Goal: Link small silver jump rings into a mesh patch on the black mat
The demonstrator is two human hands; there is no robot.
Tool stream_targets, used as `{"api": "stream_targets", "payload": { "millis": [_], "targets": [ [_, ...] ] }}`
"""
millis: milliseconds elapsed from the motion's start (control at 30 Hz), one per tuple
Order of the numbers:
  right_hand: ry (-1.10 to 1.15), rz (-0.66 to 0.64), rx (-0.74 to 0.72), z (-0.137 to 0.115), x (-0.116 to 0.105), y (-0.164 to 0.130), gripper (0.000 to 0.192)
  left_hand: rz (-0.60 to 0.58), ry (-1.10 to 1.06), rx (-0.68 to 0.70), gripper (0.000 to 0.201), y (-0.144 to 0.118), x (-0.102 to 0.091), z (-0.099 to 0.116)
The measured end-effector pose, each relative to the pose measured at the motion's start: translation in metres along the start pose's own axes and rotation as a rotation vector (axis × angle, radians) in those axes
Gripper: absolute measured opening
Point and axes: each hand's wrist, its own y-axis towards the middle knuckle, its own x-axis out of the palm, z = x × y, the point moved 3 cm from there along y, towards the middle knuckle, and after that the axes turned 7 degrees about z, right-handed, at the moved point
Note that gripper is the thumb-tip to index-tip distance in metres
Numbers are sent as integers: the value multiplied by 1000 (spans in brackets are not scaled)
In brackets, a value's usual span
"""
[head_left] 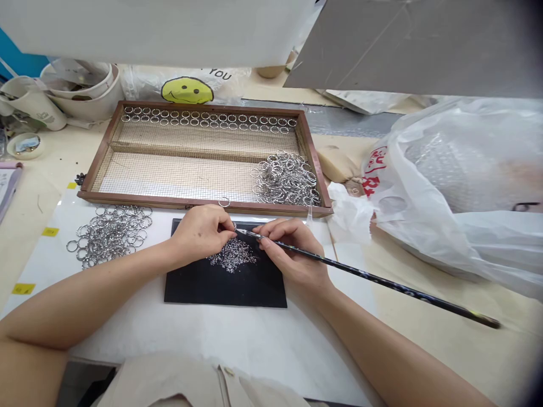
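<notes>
Left hand: fingers pinched shut on a small silver ring, steadied over the black rectangular mat. Right hand: closed pen-fashion round a long dark slender stick, tip at the ring. Tiny glittering stones heaped between hands. Wooden mesh tray beyond.
</notes>
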Motion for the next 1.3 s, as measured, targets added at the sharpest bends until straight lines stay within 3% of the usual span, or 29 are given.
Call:
{"api": "stream_targets", "payload": {
  "millis": [1300],
  "targets": [
    [18, -4, 11, 0, 0, -1, 14, -5, 0, -5, 10, 0, 0, 0]
  ]
}}
